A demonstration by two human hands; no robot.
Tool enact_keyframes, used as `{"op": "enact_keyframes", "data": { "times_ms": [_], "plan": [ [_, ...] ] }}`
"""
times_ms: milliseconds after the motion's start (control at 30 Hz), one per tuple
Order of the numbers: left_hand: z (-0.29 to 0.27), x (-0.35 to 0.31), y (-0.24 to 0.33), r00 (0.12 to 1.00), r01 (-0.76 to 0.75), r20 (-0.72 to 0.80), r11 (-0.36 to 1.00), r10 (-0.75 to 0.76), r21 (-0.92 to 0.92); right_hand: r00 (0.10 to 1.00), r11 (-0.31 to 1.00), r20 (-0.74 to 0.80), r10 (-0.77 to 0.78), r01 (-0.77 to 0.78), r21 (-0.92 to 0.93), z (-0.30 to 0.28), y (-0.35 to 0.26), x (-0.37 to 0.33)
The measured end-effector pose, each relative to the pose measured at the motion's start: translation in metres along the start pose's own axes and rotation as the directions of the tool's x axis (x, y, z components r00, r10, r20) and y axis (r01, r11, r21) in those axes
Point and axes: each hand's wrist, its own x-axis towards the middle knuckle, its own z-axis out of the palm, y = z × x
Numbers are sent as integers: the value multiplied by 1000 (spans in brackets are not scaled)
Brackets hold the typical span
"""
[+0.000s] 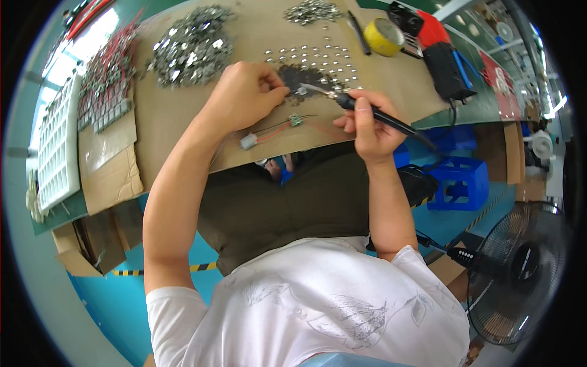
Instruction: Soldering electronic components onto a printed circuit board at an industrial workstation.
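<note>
My right hand (374,125) grips a black soldering iron (384,120), its metal tip pointing left over a dark, scorched patch (296,76) on the brown work surface. Close to that tip, my left hand (251,92) has thumb and forefinger pinched together; what sits between them is too small to make out. Just below lies a small green circuit board (296,120) with red and black wires, one red wire running to a grey-white block (248,141). Beyond the scorched patch, small shiny metal pieces (327,58) are spread in rows.
Heaps of metal pieces (192,49) (312,11) lie farther back. At left are wired parts (109,85) and a white gridded tray (59,144). Yellow tape (383,37) and a black-and-red device (441,61) stand at right. Below are a blue stool (460,183) and a fan (520,272).
</note>
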Motion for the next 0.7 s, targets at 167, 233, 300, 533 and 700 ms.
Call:
{"op": "enact_keyframes", "data": {
  "times_ms": [167, 233, 300, 533, 700],
  "plan": [
    [-4, -5, -7, 988, 143, -49, 983, -149, -112, 925, 873, 124, -359, 380, -305, 7, 5, 13],
    [-4, -6, -17, 986, 136, -53, 951, -157, -277, 888, 858, 153, -434, 459, -229, 15, -6, 19],
    [-6, -3, -30, 983, 145, -68, 954, -168, -262, 948, 985, 306, -83, 124, -117, 15, -6, 5],
    [-12, 6, -21, 977, 168, -22, 827, -212, -536, 904, 910, 343, -254, 343, -231, 13, -27, -8],
    [-29, 11, -46, 978, 205, 75, 833, -194, -515, 897, 893, 327, -296, 382, -239, 24, -19, -7]
  ]
}}
